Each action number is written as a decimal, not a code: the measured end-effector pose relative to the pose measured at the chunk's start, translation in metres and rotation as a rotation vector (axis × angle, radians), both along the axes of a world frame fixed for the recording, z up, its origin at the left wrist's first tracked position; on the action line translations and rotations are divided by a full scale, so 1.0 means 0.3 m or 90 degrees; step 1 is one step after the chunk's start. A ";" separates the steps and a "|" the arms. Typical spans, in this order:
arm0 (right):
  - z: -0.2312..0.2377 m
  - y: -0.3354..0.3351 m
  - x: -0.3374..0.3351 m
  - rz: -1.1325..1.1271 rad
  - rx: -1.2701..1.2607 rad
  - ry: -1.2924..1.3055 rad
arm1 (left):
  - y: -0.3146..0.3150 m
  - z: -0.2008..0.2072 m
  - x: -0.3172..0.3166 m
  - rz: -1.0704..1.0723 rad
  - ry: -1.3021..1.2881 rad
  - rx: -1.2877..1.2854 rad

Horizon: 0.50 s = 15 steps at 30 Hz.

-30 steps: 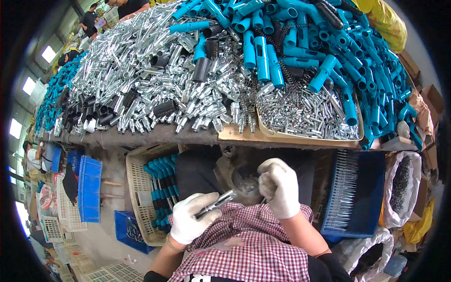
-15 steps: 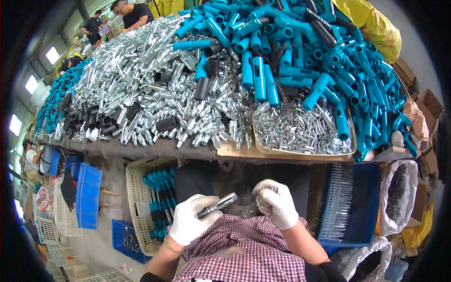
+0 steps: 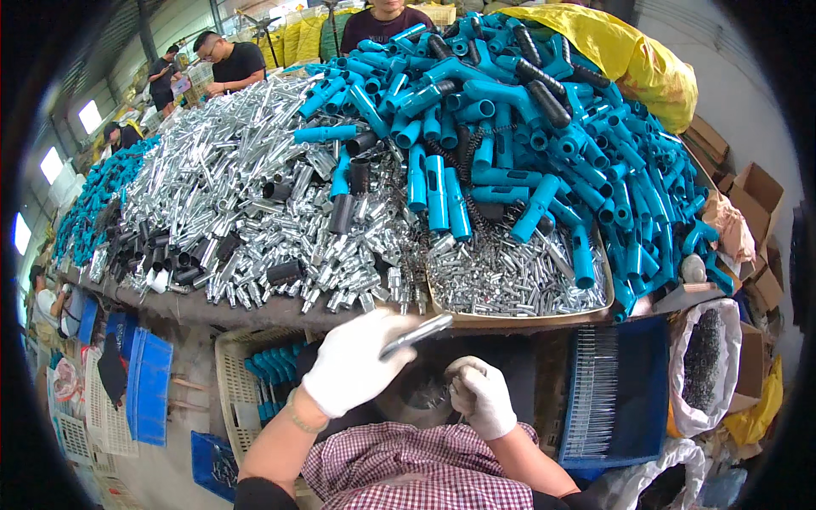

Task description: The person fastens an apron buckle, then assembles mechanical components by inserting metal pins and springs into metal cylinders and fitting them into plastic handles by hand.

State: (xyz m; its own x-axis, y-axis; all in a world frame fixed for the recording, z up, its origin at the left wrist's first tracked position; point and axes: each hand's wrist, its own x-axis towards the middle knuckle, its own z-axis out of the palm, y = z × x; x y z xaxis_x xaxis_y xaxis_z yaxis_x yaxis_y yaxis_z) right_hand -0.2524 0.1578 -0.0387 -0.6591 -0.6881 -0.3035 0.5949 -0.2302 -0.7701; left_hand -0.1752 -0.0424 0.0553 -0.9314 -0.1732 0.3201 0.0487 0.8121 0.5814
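My left hand point(image 3: 359, 361), in a white glove, is closed around a slotted metal tube point(image 3: 418, 335) that sticks out to the right past the fingers, slightly blurred. It is raised just below the bench edge. My right hand point(image 3: 484, 395), also gloved, is curled shut lower down over the dark area in front of my lap; whatever its fingers hold is hidden. Ahead of both hands lies a heap of shiny metal parts point(image 3: 255, 204), with a shallow tray point(image 3: 510, 321) of small pins and springs to its right. Teal tubular handles point(image 3: 501, 102) are piled behind the tray.
Below the bench, a cream crate point(image 3: 234, 374) with teal-ended parts stands left of my lap. A blue bin point(image 3: 633, 382) of long thin metal rods stands to the right, beside a white sack point(image 3: 680, 357). Two people work at the far left; another stands behind the pile.
My left hand has risen toward the bench edge with the metal tube. My right hand stays closed and is slightly lower in the picture. The view has tilted up, showing another person behind the pile.
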 end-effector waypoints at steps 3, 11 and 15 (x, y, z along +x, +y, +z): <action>-0.006 0.016 -0.016 -0.040 -0.059 -0.045 | 0.020 0.012 -0.157 -0.085 0.108 -0.120; 0.003 0.041 -0.054 -0.085 -0.077 -0.092 | 0.069 -0.011 -0.421 -0.157 0.154 -0.248; -0.013 0.072 -0.078 -0.108 -0.103 -0.096 | 0.080 -0.033 -0.473 -0.147 0.186 -0.259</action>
State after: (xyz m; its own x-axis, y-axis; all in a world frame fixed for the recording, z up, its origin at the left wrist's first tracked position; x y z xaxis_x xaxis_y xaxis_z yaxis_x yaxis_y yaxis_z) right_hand -0.2757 0.1793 -0.0425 -0.7247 -0.6196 -0.3014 0.6423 -0.4492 -0.6210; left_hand -0.3172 -0.0184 0.0455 -0.7932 0.2164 0.5692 0.3639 0.9179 0.1581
